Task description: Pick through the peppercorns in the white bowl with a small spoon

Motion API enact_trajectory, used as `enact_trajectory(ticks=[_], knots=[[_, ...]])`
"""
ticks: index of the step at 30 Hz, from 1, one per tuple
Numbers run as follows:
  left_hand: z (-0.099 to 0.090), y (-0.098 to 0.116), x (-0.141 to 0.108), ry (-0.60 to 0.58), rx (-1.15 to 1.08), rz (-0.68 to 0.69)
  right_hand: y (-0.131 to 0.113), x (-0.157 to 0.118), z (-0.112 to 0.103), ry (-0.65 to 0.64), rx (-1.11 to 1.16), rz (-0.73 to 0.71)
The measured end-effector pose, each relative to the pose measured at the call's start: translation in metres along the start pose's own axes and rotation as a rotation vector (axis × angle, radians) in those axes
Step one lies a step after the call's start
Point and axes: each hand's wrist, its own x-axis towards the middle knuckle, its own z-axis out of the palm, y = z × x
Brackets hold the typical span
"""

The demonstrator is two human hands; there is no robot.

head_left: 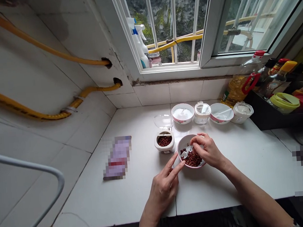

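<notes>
My right hand (pixel 207 149) pinches a small white spoon (pixel 185 153) inside a bowl (pixel 179 144) of reddish-brown dried bits that look like Sichuan peppercorns (pixel 194 160). The spoon's head rests against them. My left hand (pixel 165 183) has its index and middle fingers stretched out to the bowl's near left rim, its other fingers curled beneath. Just left of the bowl stands a white spice jar (pixel 165 147), its clear lid (pixel 163 121) flipped up and the same dark red bits inside.
Behind are a bowl of white grains (pixel 182 113), a lidded jar (pixel 202 112), a bowl with a white spoon (pixel 221 113) and another jar (pixel 242 112). A purple packet (pixel 117 157) lies left. An oil bottle (pixel 242 77) and a black rack (pixel 265 114) stand right.
</notes>
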Motion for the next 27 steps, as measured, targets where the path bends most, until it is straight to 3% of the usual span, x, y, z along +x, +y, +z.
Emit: enact_trajectory(ticks=[9, 18, 27], knots=[[0.001, -0.002, -0.002, 0.002, 0.005, 0.002, -0.003, 0.001, -0.005, -0.062, 0.099, 0.067], [0.001, -0.002, -0.001, 0.013, -0.011, 0.003, -0.005, 0.005, -0.012, -0.033, 0.571, 0.441], [0.001, -0.002, -0.003, 0.004, 0.012, 0.001, -0.002, 0.009, -0.015, 0.026, 0.675, 0.479]])
